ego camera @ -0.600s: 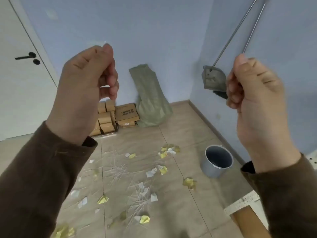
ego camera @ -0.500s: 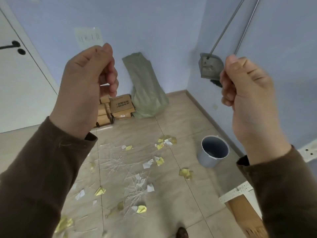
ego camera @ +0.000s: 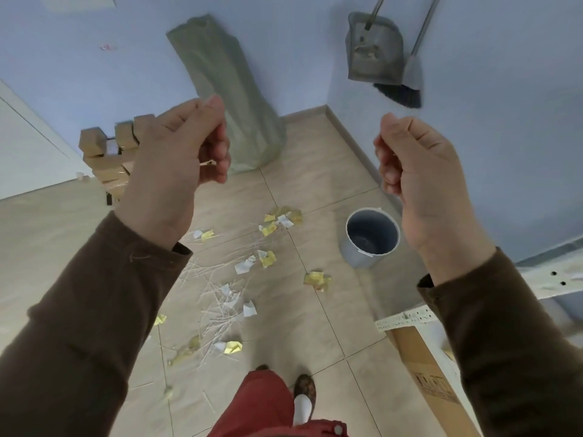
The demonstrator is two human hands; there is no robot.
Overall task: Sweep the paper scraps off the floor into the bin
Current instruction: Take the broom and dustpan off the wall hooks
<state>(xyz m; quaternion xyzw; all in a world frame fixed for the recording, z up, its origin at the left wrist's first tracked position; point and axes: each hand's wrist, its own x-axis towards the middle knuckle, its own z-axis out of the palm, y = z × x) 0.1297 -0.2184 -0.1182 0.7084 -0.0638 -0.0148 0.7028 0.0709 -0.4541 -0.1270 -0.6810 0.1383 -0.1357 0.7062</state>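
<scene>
Nothing of the sweeping had been done, as far as the view showed. The scraps (ego camera: 268,258), yellow and white, lay scattered over the tiled floor (ego camera: 315,171) among thin pale sticks, from just beside the bin (ego camera: 372,236) across to the person's left and down toward their feet. The bin stood upright near the right wall, and no scrap could be seen inside it (its bottom looked bare and grey).

The left hand (ego camera: 176,165) was raised in front of the camera with its fingers curled into a loose fist; a small pale sliver showed between thumb and fingers, but what it was could not be told. The right hand (ego camera: 416,171) was raised likewise, fingers curled in, with nothing visible in it. Neither hand touched a tool.

The broom (ego camera: 410,80) and the dustpan (ego camera: 373,48) hung side by side on the right wall, above the bin and well apart from both hands. A green sack (ego camera: 227,89) leaned in the corner, and cardboard boxes (ego camera: 107,152) were stacked to the left behind the left hand.

So the whole job appeared to remain: taking down the broom and dustpan, gathering the scraps together, and tipping them into the bin.
</scene>
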